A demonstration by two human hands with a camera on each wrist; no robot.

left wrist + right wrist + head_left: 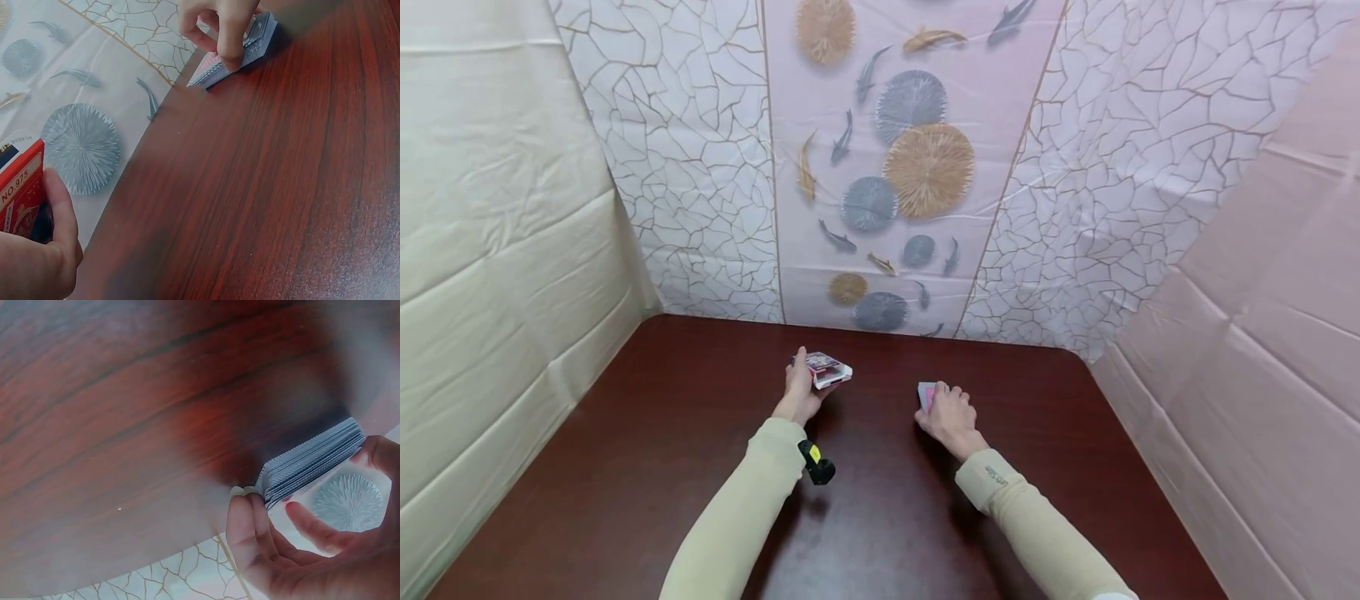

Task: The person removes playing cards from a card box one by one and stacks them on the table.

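My left hand (800, 396) holds a small card box (827, 370) above the far part of the table. In the left wrist view the box (24, 187) shows a red side printed "NO.975", with the thumb along its edge. To the right, my right hand (952, 419) grips a deck of cards (926, 392) with a pink patch on top. Fingertips and thumb pinch opposite ends of the deck (315, 459) in the right wrist view, where its many stacked edges look grey-blue. The deck is close over the tabletop, apart from the box.
The dark red wooden table (865, 517) ends at a patterned cloth backdrop (700, 167). Pale cloth walls (497, 275) stand at the left and right. A black camera with a yellow mark (816, 462) is strapped at the left wrist.
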